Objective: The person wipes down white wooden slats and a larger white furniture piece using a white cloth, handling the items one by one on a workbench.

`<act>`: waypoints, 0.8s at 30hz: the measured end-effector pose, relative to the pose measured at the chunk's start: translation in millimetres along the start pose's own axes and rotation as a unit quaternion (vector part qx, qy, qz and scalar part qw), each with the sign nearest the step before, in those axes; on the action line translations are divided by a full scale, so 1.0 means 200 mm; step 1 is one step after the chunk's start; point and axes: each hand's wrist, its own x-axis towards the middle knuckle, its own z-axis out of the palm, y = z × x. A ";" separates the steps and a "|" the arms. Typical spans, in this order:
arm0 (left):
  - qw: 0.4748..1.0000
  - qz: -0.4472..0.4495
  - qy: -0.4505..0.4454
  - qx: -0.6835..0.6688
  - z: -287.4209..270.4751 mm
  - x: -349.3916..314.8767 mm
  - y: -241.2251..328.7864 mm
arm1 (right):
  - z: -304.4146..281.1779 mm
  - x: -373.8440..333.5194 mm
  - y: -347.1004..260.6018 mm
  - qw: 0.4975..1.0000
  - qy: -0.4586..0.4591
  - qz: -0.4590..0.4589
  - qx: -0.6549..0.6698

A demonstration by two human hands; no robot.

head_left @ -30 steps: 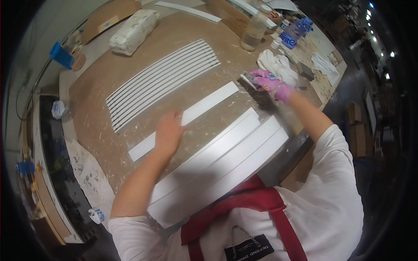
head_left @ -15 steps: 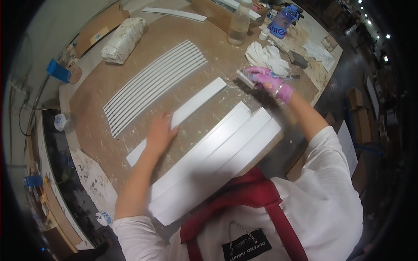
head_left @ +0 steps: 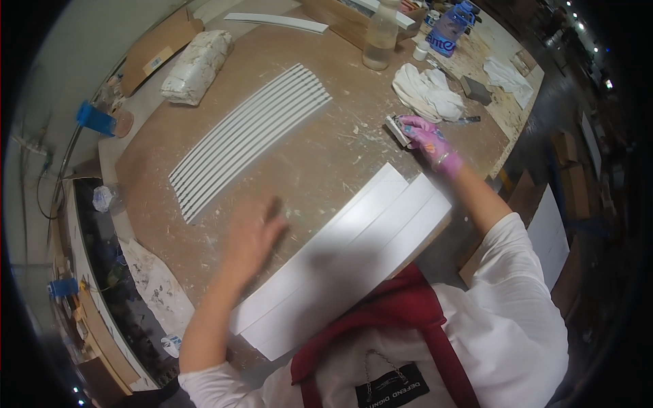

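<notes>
My bare left hand (head_left: 253,231) is over the brown work table (head_left: 320,149), left of the middle. Motion smears its fingers, and I cannot tell whether they hold anything. My right hand (head_left: 423,136) wears a pink patterned glove and is closed on a small flat block-like tool (head_left: 398,131), pale with a dark edge, near the tabletop. Closest to me lies a stack of white boards (head_left: 326,255), partly in shadow. Beyond my left hand, several narrow white strips (head_left: 248,139) lie side by side in a slightly curved row.
A crumpled white cloth (head_left: 427,93) and a dark grey block (head_left: 476,90) lie beyond my right hand. Farther back stand a cloudy bottle (head_left: 381,37) and a blue bottle (head_left: 447,30). A stained white bundle (head_left: 197,66) and a single white strip (head_left: 275,22) lie far left.
The single white strip under my left hand is gone from its spot on the table. My left hand is blurred in motion. The right hand's tool is tilted differently, its motion blur gone.
</notes>
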 end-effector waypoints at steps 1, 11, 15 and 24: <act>0.995 0.010 0.088 0.052 0.03 0.10 -0.11 | 0.04 0.01 -0.05 1.000 -0.003 -0.004 -0.009; 0.982 0.033 0.075 0.168 0.24 0.10 -0.36 | 0.22 0.37 -0.21 0.992 -0.030 -0.031 -0.122; 0.984 0.003 0.127 0.126 0.26 0.19 -0.41 | 0.33 0.57 -0.14 0.964 -0.056 -0.073 -0.249; 0.984 -0.015 0.126 0.123 0.30 0.20 -0.46 | 0.19 0.33 -0.27 0.938 -0.219 0.053 -0.263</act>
